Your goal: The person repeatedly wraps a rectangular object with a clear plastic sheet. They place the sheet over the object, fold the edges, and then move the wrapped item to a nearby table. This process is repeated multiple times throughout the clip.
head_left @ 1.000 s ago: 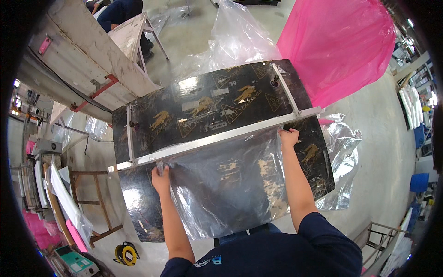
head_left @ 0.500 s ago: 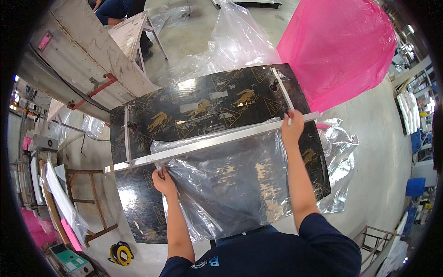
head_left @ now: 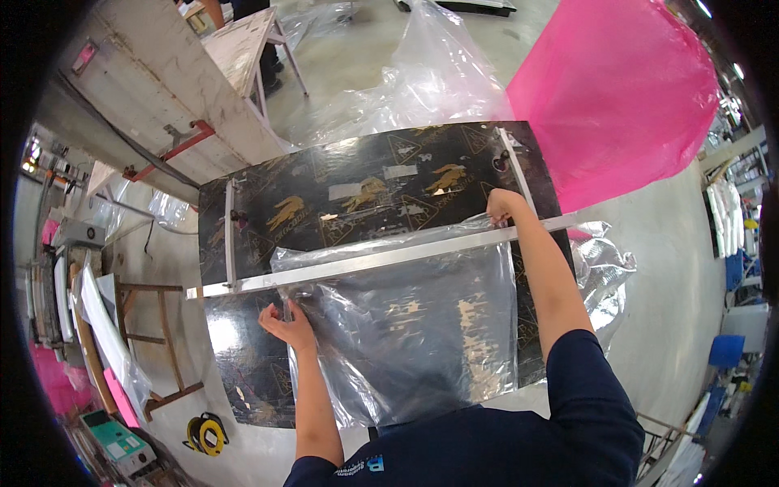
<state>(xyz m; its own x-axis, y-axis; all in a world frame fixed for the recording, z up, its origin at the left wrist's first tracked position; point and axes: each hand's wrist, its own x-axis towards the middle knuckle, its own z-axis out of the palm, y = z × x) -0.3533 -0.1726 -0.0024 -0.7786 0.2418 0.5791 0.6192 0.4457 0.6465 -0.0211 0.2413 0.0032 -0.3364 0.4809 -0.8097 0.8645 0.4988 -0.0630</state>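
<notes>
A clear plastic sheet [head_left: 406, 325] lies over the black board [head_left: 243, 349], its upper edge running under a long metal bar [head_left: 389, 258]. Beyond the bar's right part, my right hand [head_left: 506, 206] is closed, fingertips pinching the upper right corner of the sheet. My left hand [head_left: 290, 326] is just below the bar, beside the sheet's left edge. Its thumb and fingers are spread; no firm grip shows. Two short metal arms, a left one [head_left: 230, 235] and a right one [head_left: 519, 174], join the bar to the far side of the board.
A large pink plastic bag [head_left: 617, 105] stands past the board's far right corner. Loose clear plastic [head_left: 438, 73] lies behind it. A stained post [head_left: 162, 89] with a red handle rises at the left. Another person is near a far table [head_left: 239, 49]. A yellow cable reel [head_left: 207, 434] sits on the floor.
My right hand has moved off the bar's right part to the sheet's upper corner, leftward and bent down. My left hand's fingers have spread from a closed pinch at the sheet's left edge.
</notes>
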